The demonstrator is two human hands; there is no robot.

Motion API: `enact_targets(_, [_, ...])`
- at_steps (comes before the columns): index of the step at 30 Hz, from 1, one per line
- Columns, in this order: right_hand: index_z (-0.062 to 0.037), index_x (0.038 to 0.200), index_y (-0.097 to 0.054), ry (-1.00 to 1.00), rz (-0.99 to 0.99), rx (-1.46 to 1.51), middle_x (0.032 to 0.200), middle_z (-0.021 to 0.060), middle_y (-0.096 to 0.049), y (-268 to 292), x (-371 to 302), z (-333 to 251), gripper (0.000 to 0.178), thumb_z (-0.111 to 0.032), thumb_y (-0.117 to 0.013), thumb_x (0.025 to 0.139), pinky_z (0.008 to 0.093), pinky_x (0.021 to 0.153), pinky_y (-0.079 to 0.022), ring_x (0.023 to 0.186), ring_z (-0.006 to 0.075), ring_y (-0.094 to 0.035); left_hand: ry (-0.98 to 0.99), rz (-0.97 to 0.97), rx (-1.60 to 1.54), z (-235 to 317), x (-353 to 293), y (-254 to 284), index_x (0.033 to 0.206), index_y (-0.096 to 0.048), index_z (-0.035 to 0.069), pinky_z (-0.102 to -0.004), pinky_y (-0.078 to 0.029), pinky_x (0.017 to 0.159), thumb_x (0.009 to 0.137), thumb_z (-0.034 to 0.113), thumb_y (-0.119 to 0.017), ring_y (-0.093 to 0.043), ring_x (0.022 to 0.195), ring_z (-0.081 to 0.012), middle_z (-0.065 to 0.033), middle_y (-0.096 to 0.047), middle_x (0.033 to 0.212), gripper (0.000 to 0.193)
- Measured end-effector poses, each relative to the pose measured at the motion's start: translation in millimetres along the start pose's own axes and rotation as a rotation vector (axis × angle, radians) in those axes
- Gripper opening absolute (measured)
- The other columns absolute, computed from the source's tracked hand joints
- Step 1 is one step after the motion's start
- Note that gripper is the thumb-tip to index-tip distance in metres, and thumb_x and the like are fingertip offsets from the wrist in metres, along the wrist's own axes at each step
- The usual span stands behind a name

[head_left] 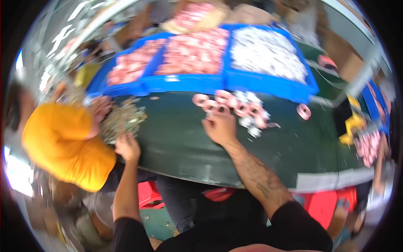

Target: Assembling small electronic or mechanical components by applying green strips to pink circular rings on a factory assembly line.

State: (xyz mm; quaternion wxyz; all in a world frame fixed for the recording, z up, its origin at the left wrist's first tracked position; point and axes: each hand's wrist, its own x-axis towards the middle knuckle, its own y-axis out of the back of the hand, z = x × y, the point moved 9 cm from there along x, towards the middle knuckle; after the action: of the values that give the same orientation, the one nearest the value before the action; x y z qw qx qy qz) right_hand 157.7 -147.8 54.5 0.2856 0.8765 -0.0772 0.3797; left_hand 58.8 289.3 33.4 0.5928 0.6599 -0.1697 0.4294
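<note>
My right hand (221, 127) reaches over the green table, its fingers curled against a pink ring (221, 110) at the near side of a small group. Pink rings (241, 109) lie loosely there among white pieces (247, 122), whose kind is too blurred to tell. Beside the table's left edge, my left hand (127, 147) has its fingers drawn together at the near side of a heap of small brownish-gold pieces (121, 120). What those fingers hold, if anything, is hidden.
Blue bins (184, 86) line the far side, filled with pink rings (193, 50) and white pieces (266, 52). A single pink ring (303, 111) lies farther right. At the left, a person in an orange shirt (63, 143) leans by the heap. Red stools (321, 208) stand below the table edge.
</note>
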Motion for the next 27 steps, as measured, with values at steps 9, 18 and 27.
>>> enact_targets(9, [-0.0172, 0.065, -0.068, -0.172, -0.124, -0.044, 0.071, 0.0037, -0.066, -21.6, -18.3, 55.2, 0.020, -0.029, -0.075, 0.080, 0.0453, 0.076, -0.040, 0.079, 0.0266, -0.065, -0.899, -0.482, -0.878, 421.2, 0.7, 252.1, 0.101, -0.071, 0.001, -0.0447, -0.055, 0.075, 0.086, 0.003, -0.072, -0.068, 0.082, -0.0375, -0.0163, -0.070, 0.093, 0.015])
enact_targets(18, [-0.0166, 0.065, -0.070, -0.196, -0.107, -0.033, 0.070, 0.0038, -0.067, -13.5, -17.8, 47.4, 0.018, -0.028, -0.076, 0.077, 0.0459, 0.075, -0.039, 0.077, 0.0271, -0.065, -0.601, -0.911, -1.470, 489.2, -19.0, 296.9, 0.095, -0.070, -0.003, -0.0384, -0.051, 0.069, 0.092, 0.018, -0.069, -0.066, 0.073, -0.0357, -0.0187, -0.069, 0.084, 0.021])
enact_targets(27, [-0.0168, 0.062, -0.070, -0.164, -0.082, -0.062, 0.065, 0.0027, -0.062, -21.2, -13.8, 40.6, 0.018, -0.025, -0.072, 0.078, 0.0445, 0.072, -0.037, 0.075, 0.0287, -0.060, -0.517, -0.895, -1.669, 485.1, -34.8, 302.0, 0.091, -0.069, -0.004, -0.0377, -0.051, 0.069, 0.095, 0.027, -0.064, -0.065, 0.072, -0.0345, -0.0184, -0.069, 0.081, 0.031])
